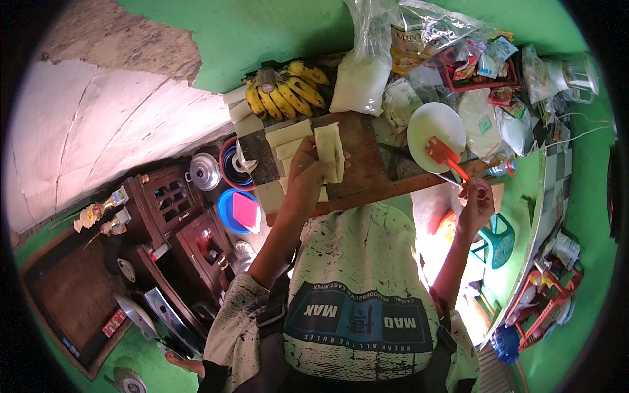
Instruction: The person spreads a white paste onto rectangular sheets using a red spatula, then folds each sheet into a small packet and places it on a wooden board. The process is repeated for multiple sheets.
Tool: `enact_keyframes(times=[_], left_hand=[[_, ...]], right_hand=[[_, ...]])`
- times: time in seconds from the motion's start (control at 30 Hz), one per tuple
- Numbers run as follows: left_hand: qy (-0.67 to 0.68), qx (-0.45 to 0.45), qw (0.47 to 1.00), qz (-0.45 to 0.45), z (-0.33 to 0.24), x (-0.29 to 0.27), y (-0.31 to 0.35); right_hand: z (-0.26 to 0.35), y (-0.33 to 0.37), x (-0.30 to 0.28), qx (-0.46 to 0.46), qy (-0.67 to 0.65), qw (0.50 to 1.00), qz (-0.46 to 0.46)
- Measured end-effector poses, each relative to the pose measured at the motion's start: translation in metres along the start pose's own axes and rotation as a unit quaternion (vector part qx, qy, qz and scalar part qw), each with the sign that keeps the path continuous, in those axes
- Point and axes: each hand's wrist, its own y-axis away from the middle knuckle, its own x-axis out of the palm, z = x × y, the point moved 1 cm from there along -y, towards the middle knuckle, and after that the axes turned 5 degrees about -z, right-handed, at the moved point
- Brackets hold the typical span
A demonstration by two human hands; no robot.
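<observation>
My left hand pinches a pale, flat folded wrapper upright above the wooden board. Several more pale rolled wrappers lie just left of it, partly behind my fingers. Over at the right, my right hand is closed around the lower end of a red slotted spatula. Its head rests inside a white bowl, whose visible inside looks pale. A thin metal handle shows beside the spatula, below the bowl's rim; what it belongs to is hidden.
A bunch of bananas lies at the back left, beside a clear bag of white contents. Plastic packages and a red basket crowd the back right. Below left are a blue basin and a lidded pot; a green stool stands right.
</observation>
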Motion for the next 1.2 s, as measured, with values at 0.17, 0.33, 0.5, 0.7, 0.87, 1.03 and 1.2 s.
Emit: enact_keyframes(times=[0.17, 0.33, 0.5, 0.7, 0.87, 1.03, 1.2], left_hand=[[-0.161, 0.026, 0.986, -0.023, -0.01, 0.022, 0.006], [-0.125, 0.003, 0.991, -0.044, -0.003, 0.021, 0.0], [-0.102, 0.007, 0.995, -0.016, 0.003, 0.016, 0.001], [-0.083, -0.007, 0.996, 0.011, 0.006, 0.012, 0.006], [-0.107, -0.03, 0.993, 0.048, 0.005, 0.012, 0.011], [-0.127, -0.019, 0.991, 0.047, 0.003, 0.017, 0.024], [-0.172, -0.02, 0.983, 0.063, 0.002, 0.014, 0.025]], right_hand=[[-0.027, -0.005, -0.011, 0.025, 0.031, 0.999, -0.007], [-0.021, -0.003, -0.005, -0.032, 0.152, 0.984, -0.083], [0.027, 0.007, 0.009, -0.258, 0.306, 0.904, -0.152], [0.062, 0.036, 0.064, -0.327, 0.116, 0.938, 0.013], [0.069, 0.065, 0.12, -0.081, -0.011, 0.947, 0.309], [0.07, 0.075, 0.151, 0.079, -0.107, 0.903, 0.409], [0.058, 0.078, 0.157, 0.086, -0.115, 0.892, 0.428]])
